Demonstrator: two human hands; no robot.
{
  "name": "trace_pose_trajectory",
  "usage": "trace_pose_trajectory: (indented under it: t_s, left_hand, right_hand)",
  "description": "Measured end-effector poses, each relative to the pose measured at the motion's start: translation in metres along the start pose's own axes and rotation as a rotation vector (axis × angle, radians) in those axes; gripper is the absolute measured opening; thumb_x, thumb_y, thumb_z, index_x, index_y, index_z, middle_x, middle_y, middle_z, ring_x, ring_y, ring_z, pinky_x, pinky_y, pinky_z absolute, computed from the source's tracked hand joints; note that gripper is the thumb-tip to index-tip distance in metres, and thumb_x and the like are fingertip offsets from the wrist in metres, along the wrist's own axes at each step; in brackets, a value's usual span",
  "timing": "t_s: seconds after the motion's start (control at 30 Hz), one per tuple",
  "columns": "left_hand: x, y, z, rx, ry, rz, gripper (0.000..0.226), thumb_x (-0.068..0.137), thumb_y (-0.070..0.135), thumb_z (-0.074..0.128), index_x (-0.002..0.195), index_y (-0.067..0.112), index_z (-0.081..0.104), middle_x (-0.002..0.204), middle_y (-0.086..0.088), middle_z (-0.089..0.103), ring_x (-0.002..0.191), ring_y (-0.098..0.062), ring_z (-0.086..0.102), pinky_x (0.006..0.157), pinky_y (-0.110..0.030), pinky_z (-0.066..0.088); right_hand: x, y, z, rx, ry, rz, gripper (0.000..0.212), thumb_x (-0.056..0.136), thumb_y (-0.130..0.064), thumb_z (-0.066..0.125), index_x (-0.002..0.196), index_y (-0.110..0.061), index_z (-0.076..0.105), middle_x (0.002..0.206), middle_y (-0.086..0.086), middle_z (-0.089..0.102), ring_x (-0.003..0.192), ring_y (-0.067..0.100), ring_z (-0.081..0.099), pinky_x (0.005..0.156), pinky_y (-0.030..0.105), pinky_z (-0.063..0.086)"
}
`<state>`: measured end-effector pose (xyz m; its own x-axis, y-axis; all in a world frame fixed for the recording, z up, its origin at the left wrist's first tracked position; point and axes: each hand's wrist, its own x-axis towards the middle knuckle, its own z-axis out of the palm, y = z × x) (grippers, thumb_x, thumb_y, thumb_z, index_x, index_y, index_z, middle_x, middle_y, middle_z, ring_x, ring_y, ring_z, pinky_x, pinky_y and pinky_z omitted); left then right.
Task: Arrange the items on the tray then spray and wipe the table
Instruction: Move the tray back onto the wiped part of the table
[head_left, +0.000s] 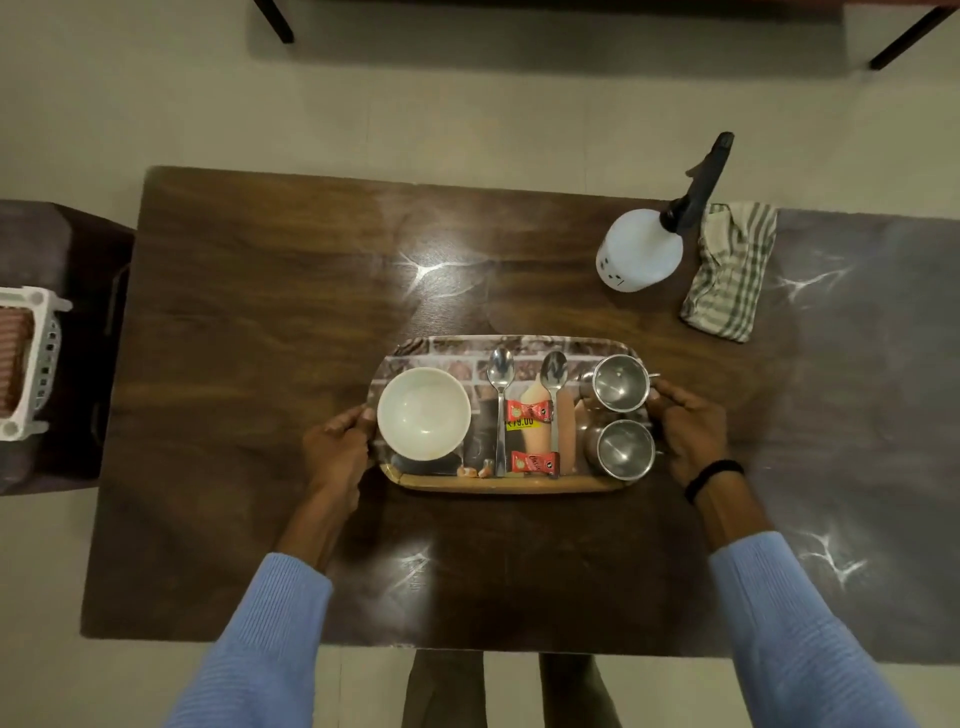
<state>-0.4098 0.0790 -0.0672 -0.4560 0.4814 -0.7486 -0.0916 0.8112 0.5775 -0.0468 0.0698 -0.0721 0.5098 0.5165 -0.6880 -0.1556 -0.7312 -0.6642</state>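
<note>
Tray position: the tray (498, 485) sits at the near middle of the wooden table (260, 312), directly ahead of the person, with its long axis running left to right.
Load: a white bowl (423, 413) at the left end, two spoons (500, 410) and two red sachets (529, 411) in the middle, and two steel cups (620, 383) at the right end.
Left hand: the left hand (337, 447) grips the tray's left short end beside the bowl, fingers curled round the rim.
Right hand: the right hand (693, 434) grips the right short end beside the cups, fingers likewise curled.
Contact with table: the tray seems to rest on the wood, though a slight lift cannot be ruled out.
Cleaning gear: the spray bottle (641, 249) and checked cloth (730, 270) lie touching at the far right, nearer the right hand.
Stage: arranging looks finished; moving the tray aside likely comes next.
</note>
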Motion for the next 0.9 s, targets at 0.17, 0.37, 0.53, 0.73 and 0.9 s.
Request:
trace_pose_trajectory:
  t_s: [0.17, 0.37, 0.53, 0.73, 0.9]
  left_hand:
    - [0.007, -0.007, 0.003, 0.019, -0.043, -0.007, 0.031, 0.098, 0.018, 0.064, 0.127, 0.006, 0.067, 0.11, -0.012, 0.073, 0.09, -0.023, 0.068, 0.076, -0.037, 0.059]
    - [0.015, -0.005, 0.005, 0.028, -0.026, 0.002, 0.031, 0.098, 0.019, 0.063, 0.127, 0.007, 0.067, 0.115, -0.01, 0.072, 0.099, -0.024, 0.068, 0.082, -0.038, 0.058]
    - [0.017, -0.005, 0.006, 0.038, -0.031, 0.011, 0.029, 0.099, 0.017, 0.062, 0.125, 0.008, 0.067, 0.107, -0.004, 0.07, 0.094, -0.02, 0.066, 0.074, -0.034, 0.057]
    - [0.02, -0.007, 0.005, 0.056, -0.039, 0.018, 0.03, 0.098, 0.02, 0.064, 0.125, 0.008, 0.068, 0.111, -0.006, 0.072, 0.092, -0.018, 0.066, 0.073, -0.033, 0.056]
    - [0.021, -0.008, 0.003, 0.058, -0.048, 0.011, 0.029, 0.098, 0.018, 0.064, 0.126, 0.009, 0.067, 0.108, -0.004, 0.071, 0.098, -0.022, 0.067, 0.081, -0.039, 0.058]
  right_hand:
    - [-0.002, 0.006, -0.004, 0.009, 0.003, -0.008, 0.02, 0.093, -0.003, 0.066, 0.111, -0.009, 0.073, 0.087, 0.005, 0.073, 0.073, 0.017, 0.067, 0.057, 0.027, 0.058]
    - [0.003, 0.015, -0.001, 0.021, 0.011, -0.003, 0.017, 0.092, -0.005, 0.069, 0.104, -0.016, 0.075, 0.099, 0.01, 0.075, 0.089, 0.025, 0.07, 0.084, 0.046, 0.059]
    - [0.005, 0.019, 0.001, 0.03, 0.012, 0.012, 0.018, 0.092, -0.007, 0.069, 0.108, -0.015, 0.075, 0.104, 0.014, 0.075, 0.088, 0.027, 0.069, 0.085, 0.048, 0.058]
    - [0.001, 0.019, 0.003, 0.035, 0.025, 0.01, 0.025, 0.094, -0.008, 0.067, 0.118, -0.012, 0.072, 0.095, 0.008, 0.074, 0.076, 0.018, 0.068, 0.066, 0.031, 0.058]
    - [0.002, 0.021, 0.002, 0.033, 0.035, 0.0, 0.025, 0.093, -0.009, 0.068, 0.117, -0.014, 0.073, 0.103, 0.01, 0.075, 0.084, 0.021, 0.07, 0.073, 0.035, 0.06]
